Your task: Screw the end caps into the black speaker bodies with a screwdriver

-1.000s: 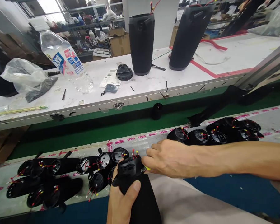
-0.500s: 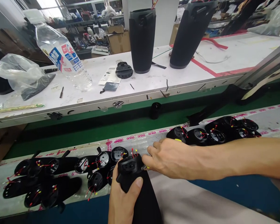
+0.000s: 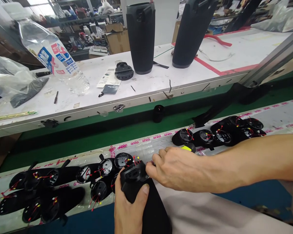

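A black cylindrical housing (image 3: 152, 208) lies tilted over the lap, its strap end up, with red and yellow wire ends sticking out at the top. My left hand (image 3: 130, 204) is wrapped round its upper part, thumb across the front. At the right side of its top edge is my right hand (image 3: 172, 169), fingers curled together; a tool with a yellow and black handle (image 3: 188, 148) shows behind the knuckles, and its tip is hidden.
Open black housings with wires (image 3: 100, 190) lie on the lower bench at left, others (image 3: 205, 136) at right. The white shelf (image 3: 88, 105) behind holds a water bottle (image 3: 56, 55), a black cap (image 3: 124, 71) and two upright black cylinders (image 3: 141, 39).
The whole view has shifted, with the shelf and its objects now further left. Both hands keep their places at the housing, and more of the yellow and black handle shows behind my right hand.
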`<state>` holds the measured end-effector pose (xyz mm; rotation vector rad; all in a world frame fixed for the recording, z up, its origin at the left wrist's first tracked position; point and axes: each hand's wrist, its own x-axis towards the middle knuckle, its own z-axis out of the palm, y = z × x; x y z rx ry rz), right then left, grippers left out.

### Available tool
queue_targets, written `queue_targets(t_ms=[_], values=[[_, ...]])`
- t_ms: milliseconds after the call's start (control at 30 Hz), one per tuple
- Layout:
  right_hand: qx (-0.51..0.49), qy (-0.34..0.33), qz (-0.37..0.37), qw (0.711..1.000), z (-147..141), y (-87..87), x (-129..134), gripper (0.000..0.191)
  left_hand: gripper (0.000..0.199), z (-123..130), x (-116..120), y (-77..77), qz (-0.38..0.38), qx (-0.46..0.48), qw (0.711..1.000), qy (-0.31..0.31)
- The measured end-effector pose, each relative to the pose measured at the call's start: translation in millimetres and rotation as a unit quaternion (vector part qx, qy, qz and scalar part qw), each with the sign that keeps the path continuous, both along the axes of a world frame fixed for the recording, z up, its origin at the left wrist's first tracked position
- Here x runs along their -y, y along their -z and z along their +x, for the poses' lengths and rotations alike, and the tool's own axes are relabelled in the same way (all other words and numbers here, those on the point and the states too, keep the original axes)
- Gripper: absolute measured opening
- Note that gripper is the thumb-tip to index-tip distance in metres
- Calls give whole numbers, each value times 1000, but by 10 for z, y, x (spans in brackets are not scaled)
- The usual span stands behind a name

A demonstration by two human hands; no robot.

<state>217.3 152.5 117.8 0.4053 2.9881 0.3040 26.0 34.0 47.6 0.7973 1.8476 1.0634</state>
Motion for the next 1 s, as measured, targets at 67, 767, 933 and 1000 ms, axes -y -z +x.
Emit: queue_targets(t_ms=[67, 767, 933, 1000], values=[[15, -17, -13, 1000, -20, -26, -25, 18, 88, 5, -3, -10, -4, -11, 1000, 2], [-179, 371, -563, 717, 31, 550, 74, 100, 81, 112, -264, 42, 22, 261, 941, -214], [-337, 323, -725, 506, -111, 953, 166, 94, 91, 55, -315, 5, 55, 276, 938, -204], [-355, 308, -766, 439, -117, 1017, 153, 86, 99, 28, -276, 35, 74, 312, 930, -182]])
